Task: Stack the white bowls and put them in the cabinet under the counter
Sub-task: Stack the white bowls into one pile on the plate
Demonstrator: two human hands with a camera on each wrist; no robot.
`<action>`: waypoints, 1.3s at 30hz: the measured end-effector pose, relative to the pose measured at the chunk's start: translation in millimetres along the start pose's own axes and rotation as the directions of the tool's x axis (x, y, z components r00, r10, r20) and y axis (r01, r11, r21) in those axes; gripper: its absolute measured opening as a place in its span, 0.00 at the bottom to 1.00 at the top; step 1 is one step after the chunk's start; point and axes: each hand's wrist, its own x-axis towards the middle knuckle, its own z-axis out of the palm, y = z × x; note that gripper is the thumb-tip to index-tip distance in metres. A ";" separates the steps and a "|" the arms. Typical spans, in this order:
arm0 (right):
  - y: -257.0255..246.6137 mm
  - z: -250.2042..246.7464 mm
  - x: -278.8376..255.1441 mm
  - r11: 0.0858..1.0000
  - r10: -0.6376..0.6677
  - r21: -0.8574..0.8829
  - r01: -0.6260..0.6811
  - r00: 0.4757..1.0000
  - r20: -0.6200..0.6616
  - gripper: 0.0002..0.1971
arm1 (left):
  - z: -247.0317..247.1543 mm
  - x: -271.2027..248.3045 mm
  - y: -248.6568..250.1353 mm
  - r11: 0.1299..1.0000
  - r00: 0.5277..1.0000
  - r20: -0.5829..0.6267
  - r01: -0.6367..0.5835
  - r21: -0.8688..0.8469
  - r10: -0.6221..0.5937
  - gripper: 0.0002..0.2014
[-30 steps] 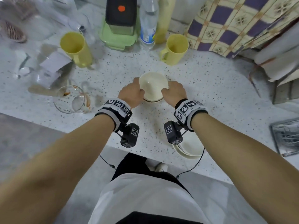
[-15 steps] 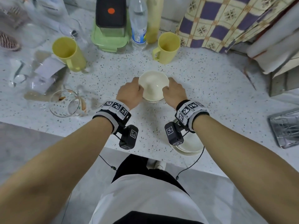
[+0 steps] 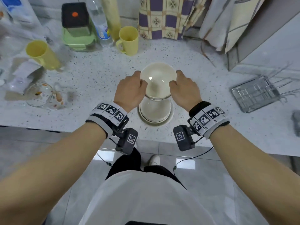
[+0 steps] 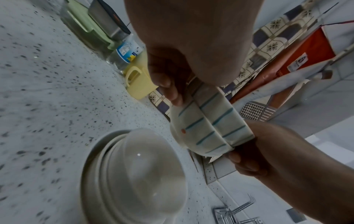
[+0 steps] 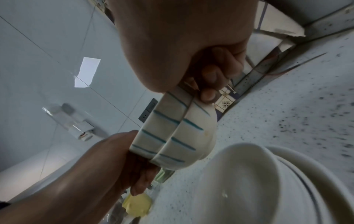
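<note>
Both hands, left hand point(image 3: 129, 90) and right hand point(image 3: 183, 88), grip the two nested striped bowls point(image 3: 158, 80) by the rim, off the desk point(image 3: 203, 111), hovering just behind the waiting bowl stack point(image 3: 155, 113). I'd centre over it, keep level, lower gently.

held bowls point(image 3: 158, 78) above bowl stack point(image 3: 155, 111) on counter point(image 3: 97, 75), mugs point(image 3: 129, 40) behind

both my arms reach straight out in front of me. my left hand point(image 3: 129, 90) and my right hand point(image 3: 184, 88) face each other, each with a band on the wrist. the fingers point(image 4: 168, 84) curl under and the thumbs sit on top, gripping from both sides.
</note>
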 end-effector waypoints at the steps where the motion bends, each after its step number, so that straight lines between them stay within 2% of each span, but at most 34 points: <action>1: 4.4 3.2 -5.6 1.000 0.000 0.005 0.000 1.000 0.021 0.22 | 3.8 -6.7 0.1 1.000 1.000 0.014 0.010 0.007 -0.010 0.17; 4: 16.1 15.5 -18.6 0.999 0.020 0.027 -0.023 0.996 0.089 0.21 | 14.7 -23.4 -1.1 0.999 0.997 0.066 0.041 0.034 -0.044 0.14; 9: 22.1 28.2 -24.1 0.997 0.052 0.051 -0.059 0.991 0.126 0.21 | 28.3 -31.4 -5.8 0.995 0.996 0.057 0.071 0.072 -0.075 0.09; 15: 24.2 39.3 -22.0 0.995 0.081 0.046 -0.090 0.982 0.172 0.24 | 40.7 -31.7 -14.3 0.990 0.987 0.092 0.124 0.062 -0.129 0.13; 22: 27.3 45.0 -21.9 0.994 0.081 0.054 -0.091 0.985 0.155 0.21 | 44.6 -33.8 -16.2 0.987 0.982 0.098 0.160 0.015 -0.161 0.16; 26: 29.3 46.5 -22.4 0.995 0.085 0.041 -0.092 0.986 0.142 0.22 | 43.8 -36.6 -13.1 0.984 0.978 0.108 0.177 0.031 -0.179 0.23; 29: 31.7 48.3 -23.1 0.993 0.093 0.058 -0.100 0.988 0.123 0.26 | 42.4 -42.8 -13.9 0.979 0.974 0.093 0.202 0.032 -0.204 0.28; 32: 39.3 48.5 -26.4 0.989 0.096 0.108 -0.105 0.992 0.083 0.29 | 41.1 -52.7 -21.5 0.975 0.975 0.021 0.221 0.000 -0.221 0.27; 36: 56.6 50.5 -36.1 0.959 0.137 0.259 -0.111 0.987 -0.084 0.28 | 42.6 -70.0 -42.1 0.972 0.971 -0.046 0.236 0.012 -0.235 0.20; 39: 76.1 57.0 -50.2 0.934 0.209 0.335 -0.128 0.953 -0.221 0.25 | 47.9 -88.0 -60.9 0.968 0.972 0.021 0.232 0.093 -0.235 0.16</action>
